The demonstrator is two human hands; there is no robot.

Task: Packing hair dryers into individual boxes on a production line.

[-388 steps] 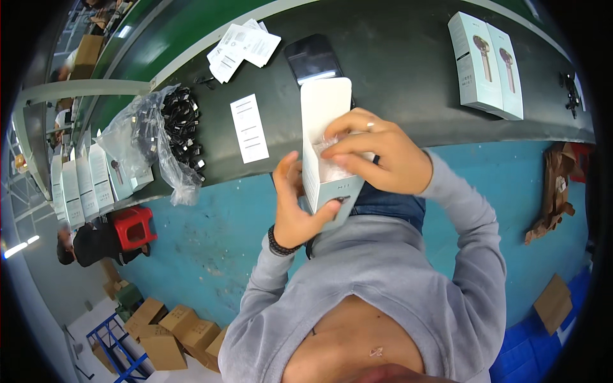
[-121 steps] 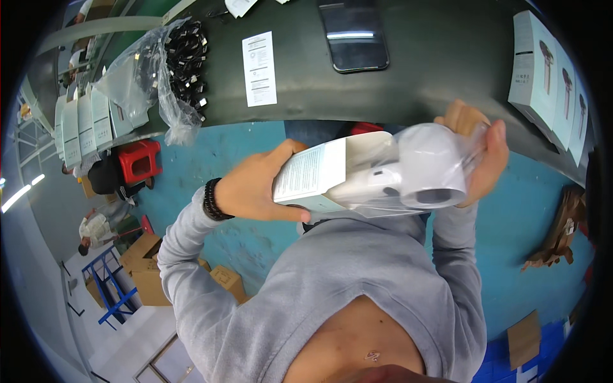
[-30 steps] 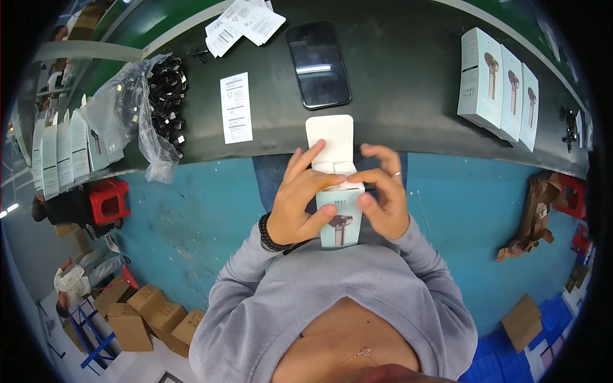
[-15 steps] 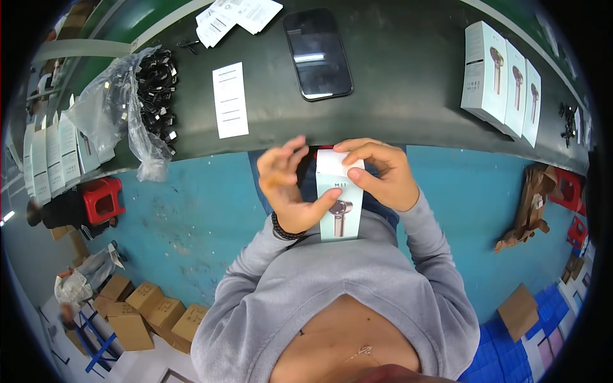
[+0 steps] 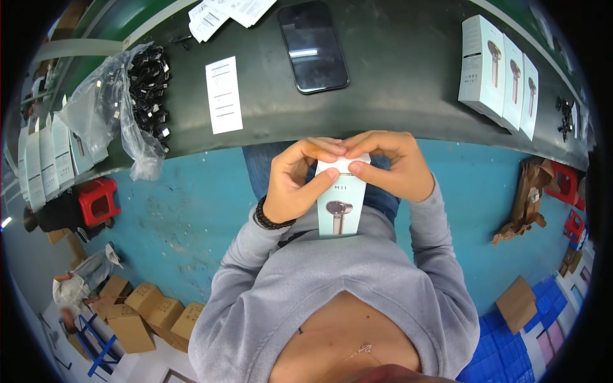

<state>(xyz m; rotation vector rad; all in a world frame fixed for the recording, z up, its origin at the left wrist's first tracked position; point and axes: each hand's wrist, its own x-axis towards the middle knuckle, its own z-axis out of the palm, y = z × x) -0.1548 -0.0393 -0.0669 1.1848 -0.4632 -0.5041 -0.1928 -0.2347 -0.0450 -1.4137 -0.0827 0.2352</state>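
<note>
A narrow pale-green carton [image 5: 340,203] with a picture of a handheld device on its front stands against my lap, below the table's near edge. My left hand [image 5: 300,172] grips its top from the left, thumb on the front face and fingers over the top flap. From the other side my right hand [image 5: 394,167] pinches the same top edge, its thumb close to the left one. The white flap at the top is partly hidden under my fingers, so I cannot tell whether it is fully closed.
On the dark table [image 5: 396,83] lie a black phone [image 5: 314,48], a printed paper slip [image 5: 224,96] and a bag [image 5: 96,102] beside black cables [image 5: 149,96]. Upright cartons [image 5: 495,76] stand right, more cartons [image 5: 48,163] left. Red stools [image 5: 100,202] and cardboard boxes [image 5: 131,319] occupy the floor.
My left hand has come in from beside the carton to its top edge and closed there. The white flap, raised before, is now pressed down under both hands.
</note>
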